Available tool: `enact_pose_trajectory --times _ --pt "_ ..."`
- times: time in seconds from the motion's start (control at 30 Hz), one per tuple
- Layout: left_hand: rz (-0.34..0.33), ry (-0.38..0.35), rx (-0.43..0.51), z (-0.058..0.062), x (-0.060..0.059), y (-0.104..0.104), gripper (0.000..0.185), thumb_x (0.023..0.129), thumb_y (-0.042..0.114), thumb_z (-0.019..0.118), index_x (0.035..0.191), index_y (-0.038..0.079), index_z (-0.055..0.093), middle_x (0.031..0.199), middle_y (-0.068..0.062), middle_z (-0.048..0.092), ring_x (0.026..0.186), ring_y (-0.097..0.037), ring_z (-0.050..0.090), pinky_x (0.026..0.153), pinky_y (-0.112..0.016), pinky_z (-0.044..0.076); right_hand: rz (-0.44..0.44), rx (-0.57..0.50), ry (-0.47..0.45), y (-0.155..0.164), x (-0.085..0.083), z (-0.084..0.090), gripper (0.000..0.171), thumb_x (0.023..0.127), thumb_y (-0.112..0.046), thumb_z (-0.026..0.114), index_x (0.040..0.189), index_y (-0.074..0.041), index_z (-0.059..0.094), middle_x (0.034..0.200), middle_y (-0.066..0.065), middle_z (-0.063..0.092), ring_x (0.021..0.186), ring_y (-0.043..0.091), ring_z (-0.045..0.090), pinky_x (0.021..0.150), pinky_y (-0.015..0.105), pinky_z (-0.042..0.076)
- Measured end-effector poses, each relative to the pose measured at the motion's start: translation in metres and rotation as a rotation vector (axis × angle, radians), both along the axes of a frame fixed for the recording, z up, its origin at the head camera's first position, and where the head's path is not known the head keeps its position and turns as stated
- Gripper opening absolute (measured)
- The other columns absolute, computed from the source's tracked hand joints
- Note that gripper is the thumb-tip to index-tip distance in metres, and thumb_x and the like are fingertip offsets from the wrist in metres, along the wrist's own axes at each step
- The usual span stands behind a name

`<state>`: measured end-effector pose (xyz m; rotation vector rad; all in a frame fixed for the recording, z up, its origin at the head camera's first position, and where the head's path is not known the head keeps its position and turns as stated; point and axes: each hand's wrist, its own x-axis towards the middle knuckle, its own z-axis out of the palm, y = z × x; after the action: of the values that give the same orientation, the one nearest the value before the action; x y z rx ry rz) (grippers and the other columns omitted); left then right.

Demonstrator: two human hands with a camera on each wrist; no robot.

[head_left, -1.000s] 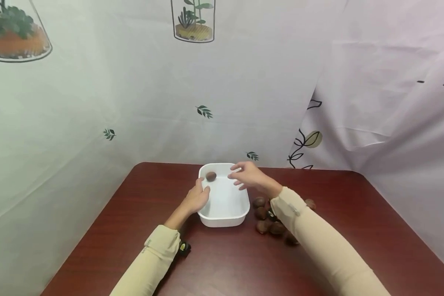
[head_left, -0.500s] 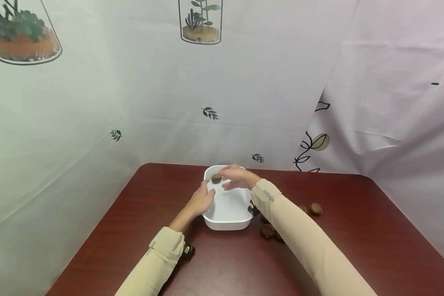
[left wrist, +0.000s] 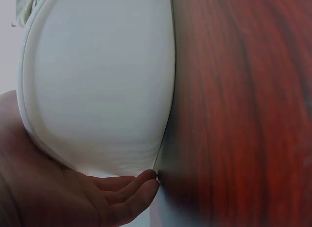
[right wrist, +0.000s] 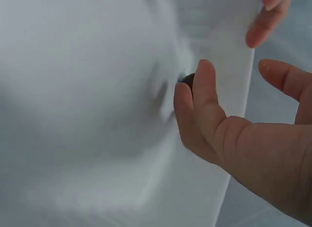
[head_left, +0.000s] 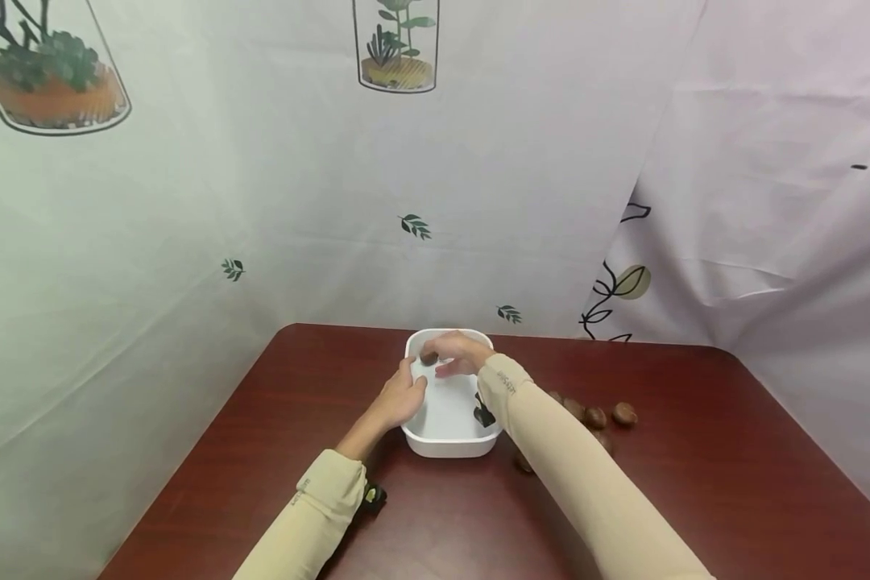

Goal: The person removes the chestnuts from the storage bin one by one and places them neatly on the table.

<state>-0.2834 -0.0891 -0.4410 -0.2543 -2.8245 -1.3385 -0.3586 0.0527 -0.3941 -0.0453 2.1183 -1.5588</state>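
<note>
The nut (head_left: 428,357), at 11 o'clock in the tub (head_left: 449,443), sits under the right hand's (head_left: 458,354) loosely spread fingertips, so it may roll away, while the left hand (head_left: 400,397) clasps the rim.

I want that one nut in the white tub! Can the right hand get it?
Probably yes. The right hand is already inside the white tub, its fingers at the brown nut, with nothing between them.
</note>
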Motion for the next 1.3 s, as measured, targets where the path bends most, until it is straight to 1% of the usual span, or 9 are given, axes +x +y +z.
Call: enact_pose_trajectory --times 0.13,0.27,0.37,0.5,0.63,0.8,1.0,1.17,1.3 --pt "-0.009 0.019 -0.003 -0.001 -0.001 0.002 0.057 0.102 0.024 0.040 0.150 -0.002 0.027 0.149 -0.026 0.041 0.135 -0.038 0.043 0.108 -0.052 0.035 -0.051 -0.064 0.003 -0.006 -0.004 -0.012 0.017 0.090 -0.002 0.061 0.104 0.006 0.066 0.112 0.017 0.062 0.113 0.028 0.055 0.098 0.037 0.049" --pt "-0.018 0.030 0.009 -0.001 -0.001 0.001 0.057 0.102 0.023 0.040 0.150 -0.003 0.026 0.150 -0.025 0.041 0.135 -0.037 0.042 0.109 -0.052 0.035 -0.035 -0.104 0.033 -0.015 -0.005 -0.022 0.007 0.087 0.004 0.060 0.087 0.003 0.067 0.088 0.010 0.063 0.090 0.020 0.059 0.088 0.033 0.053" --pt "-0.017 0.028 0.015 -0.001 0.000 0.002 0.057 0.103 0.024 0.038 0.151 -0.004 0.026 0.150 -0.025 0.041 0.136 -0.036 0.041 0.109 -0.051 0.034 -0.012 -0.116 0.019 -0.020 -0.002 -0.027 0.014 0.088 0.006 0.056 0.095 0.007 0.068 0.083 0.007 0.062 0.084 0.016 0.057 0.082 0.029 0.052" --pt "-0.013 0.021 0.019 0.001 0.002 0.002 0.058 0.103 0.026 0.035 0.151 -0.005 0.025 0.150 -0.027 0.040 0.137 -0.038 0.040 0.110 -0.052 0.033 -0.005 -0.159 -0.007 -0.019 0.001 -0.026 0.027 0.090 0.008 0.055 0.115 0.015 0.064 0.090 0.009 0.064 0.085 0.016 0.058 0.081 0.026 0.053" --pt "-0.008 0.012 0.013 0.003 0.002 0.002 0.058 0.103 0.027 0.034 0.150 -0.005 0.026 0.148 -0.028 0.041 0.136 -0.039 0.041 0.108 -0.055 0.034 0.013 -0.176 0.004 -0.010 0.006 -0.012 0.030 0.093 0.008 0.057 0.121 0.017 0.059 0.097 0.012 0.065 0.087 0.016 0.060 0.084 0.029 0.055" --pt "-0.013 -0.007 -0.024 0.005 -0.001 0.001 0.059 0.103 0.030 0.034 0.150 -0.004 0.026 0.146 -0.030 0.042 0.135 -0.041 0.042 0.107 -0.055 0.035 0.047 -0.163 -0.009 0.011 0.017 0.017 0.030 0.096 0.003 0.059 0.123 0.016 0.057 0.102 0.016 0.066 0.090 0.019 0.067 0.088 0.031 0.054" --pt "0.025 -0.025 -0.036 0.006 -0.002 0.000 0.057 0.103 0.028 0.036 0.151 -0.001 0.026 0.146 -0.028 0.043 0.134 -0.040 0.044 0.108 -0.054 0.035 0.107 -0.115 0.064 0.042 0.035 0.049 0.032 0.096 -0.001 0.061 0.124 0.015 0.058 0.100 0.016 0.068 0.083 0.017 0.069 0.085 0.031 0.055" --pt "0.023 -0.038 -0.040 0.004 0.000 0.001 0.059 0.102 0.030 0.035 0.152 0.000 0.025 0.148 -0.027 0.042 0.135 -0.040 0.042 0.108 -0.055 0.034 0.175 0.008 0.170 0.084 0.064 0.063 0.034 0.095 -0.008 0.065 0.125 0.008 0.061 0.106 0.022 0.068 0.084 0.018 0.068 0.087 0.038 0.055" --pt "0.015 -0.031 -0.042 0.005 0.000 0.003 0.058 0.102 0.029 0.036 0.151 -0.001 0.025 0.147 -0.028 0.042 0.134 -0.041 0.043 0.108 -0.056 0.035 0.198 0.094 0.246 0.134 0.096 0.062 0.035 0.094 -0.017 0.069 0.120 0.004 0.064 0.104 0.021 0.070 0.086 0.023 0.069 0.081 0.043 0.056"
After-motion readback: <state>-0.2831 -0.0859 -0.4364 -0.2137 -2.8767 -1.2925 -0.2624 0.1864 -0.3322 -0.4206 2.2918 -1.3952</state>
